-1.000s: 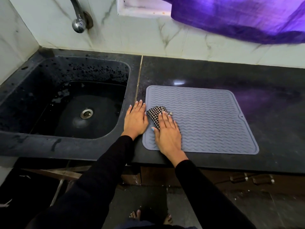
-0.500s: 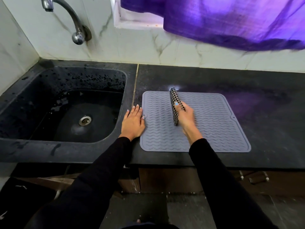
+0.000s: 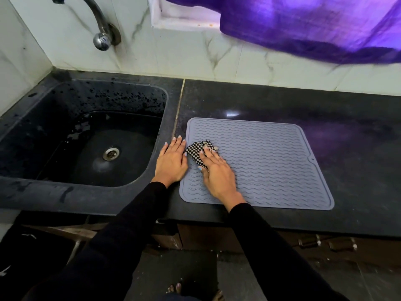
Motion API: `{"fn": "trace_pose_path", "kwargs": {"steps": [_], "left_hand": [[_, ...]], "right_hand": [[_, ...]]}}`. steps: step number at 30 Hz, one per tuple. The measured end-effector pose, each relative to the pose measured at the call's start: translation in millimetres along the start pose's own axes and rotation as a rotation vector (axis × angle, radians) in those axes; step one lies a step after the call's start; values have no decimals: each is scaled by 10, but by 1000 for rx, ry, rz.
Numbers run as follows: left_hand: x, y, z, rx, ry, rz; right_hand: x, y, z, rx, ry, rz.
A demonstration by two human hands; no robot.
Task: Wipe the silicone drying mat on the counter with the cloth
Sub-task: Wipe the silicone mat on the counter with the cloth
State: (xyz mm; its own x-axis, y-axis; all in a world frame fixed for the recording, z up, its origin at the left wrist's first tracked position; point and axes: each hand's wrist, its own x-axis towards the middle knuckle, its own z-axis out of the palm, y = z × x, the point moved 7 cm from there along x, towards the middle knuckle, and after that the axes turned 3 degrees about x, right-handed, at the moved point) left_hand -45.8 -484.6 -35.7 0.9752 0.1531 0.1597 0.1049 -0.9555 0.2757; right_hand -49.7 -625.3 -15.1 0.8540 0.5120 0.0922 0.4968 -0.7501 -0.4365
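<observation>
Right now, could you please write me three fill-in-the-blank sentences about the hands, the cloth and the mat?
1. The right hand presses the checkered ___ onto the mat.
2. The left hand lies flat beside the mat's ___ edge.
3. Left of the mat is a black ___.

Missing words: cloth; left; sink.

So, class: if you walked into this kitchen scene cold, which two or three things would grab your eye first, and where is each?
The purple curtain glows at the top right, above the marbled wall. Mid-frame, a grey wavy-ribbed drying mat lies on the black counter, where the right hand presses a checked cloth near its left edge. The left hand rests flat beside the mat, next to the black sink.
</observation>
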Motion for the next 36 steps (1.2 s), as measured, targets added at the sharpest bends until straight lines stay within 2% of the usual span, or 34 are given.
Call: {"fn": "trace_pose_path", "kwargs": {"steps": [2,3,5,6,7,8,9,11,14,17,22,25,27,29,30,31,32,33,34,36], "left_hand": [[-1,-2,-3,-8,3,1],[0,-4,-9,-13,2,-2],[5,-17,-22,-31,2,-16],[2,-19,-23,-40,1,-24],[-2,-20,-21,-46,-1,-29],[-5,-16,-18,-47,0,-30],[-4,-10,-17,-48,0,-31],[-3,-15,-20,-53,-2,-37],[-5,-20,-21,-49,20,-43],[9,-26,-8,-52,31,-36],[7,-15,-15,-37,47,-30],[-2,-7,-30,-42,47,-30],[-9,7,-41,-44,43,-31],[-10,9,-40,-44,18,-33],[-9,8,-33,-47,0,-35],[-4,9,-25,-54,-20,-42],[12,12,-19,-67,-41,-61],[34,21,-13,-76,-57,-87],[53,44,-10,-75,-64,-111],[70,120,-11,-54,-52,-130]], "right_hand": [[66,83,-96,170,-37,64],[125,177,-140,343,-57,142],[199,389,-236,896,-102,380],[204,484,-311,1142,-76,493],[206,624,-396,1266,15,576],[183,740,-524,1251,108,613],[153,807,-682,1106,187,587],[71,796,-956,639,265,408],[-113,665,-770,138,104,281],[-232,639,-416,-99,23,190],[-225,669,-309,-230,-7,169],[-173,679,-355,-150,-42,132],[-77,824,-498,191,-75,218],[-34,997,-741,727,-48,432],[-30,1089,-855,935,39,504],[-38,1183,-970,1015,144,539],[-55,1227,-1097,922,224,523],[-84,1225,-1195,708,268,476],[-114,1192,-1234,491,286,417],[-174,1104,-1108,259,269,302]]}}
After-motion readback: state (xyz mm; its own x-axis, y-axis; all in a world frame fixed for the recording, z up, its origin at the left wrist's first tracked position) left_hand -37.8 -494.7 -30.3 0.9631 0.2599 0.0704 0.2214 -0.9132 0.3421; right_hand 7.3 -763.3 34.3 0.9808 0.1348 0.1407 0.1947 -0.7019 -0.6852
